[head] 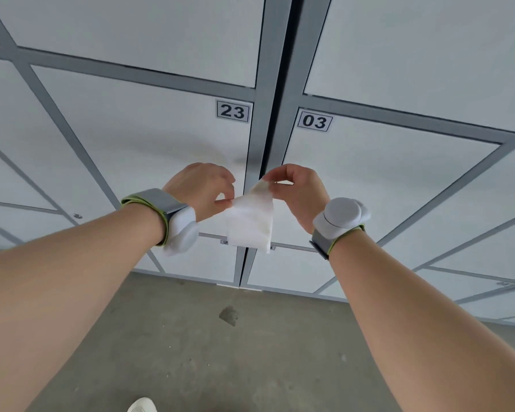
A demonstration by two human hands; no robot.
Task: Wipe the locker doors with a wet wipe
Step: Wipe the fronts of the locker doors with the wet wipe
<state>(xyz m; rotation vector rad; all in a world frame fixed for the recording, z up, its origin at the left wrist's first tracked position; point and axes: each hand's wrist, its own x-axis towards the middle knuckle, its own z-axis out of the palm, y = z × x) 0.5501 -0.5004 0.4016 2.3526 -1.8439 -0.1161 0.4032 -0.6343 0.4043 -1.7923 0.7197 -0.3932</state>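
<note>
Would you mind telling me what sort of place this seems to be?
Probably a locker room or similar storage area: a grid of pale doors in grey frames, number labels 23 and 03, and a bare concrete floor.

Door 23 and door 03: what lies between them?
Head view: a grey frame post split by a dark vertical gap; the wet wipe hangs before its lower part.

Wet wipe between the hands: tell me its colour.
White, with faint yellowish-brown soiling near its top; the wet wipe shows best in the head view.
</note>
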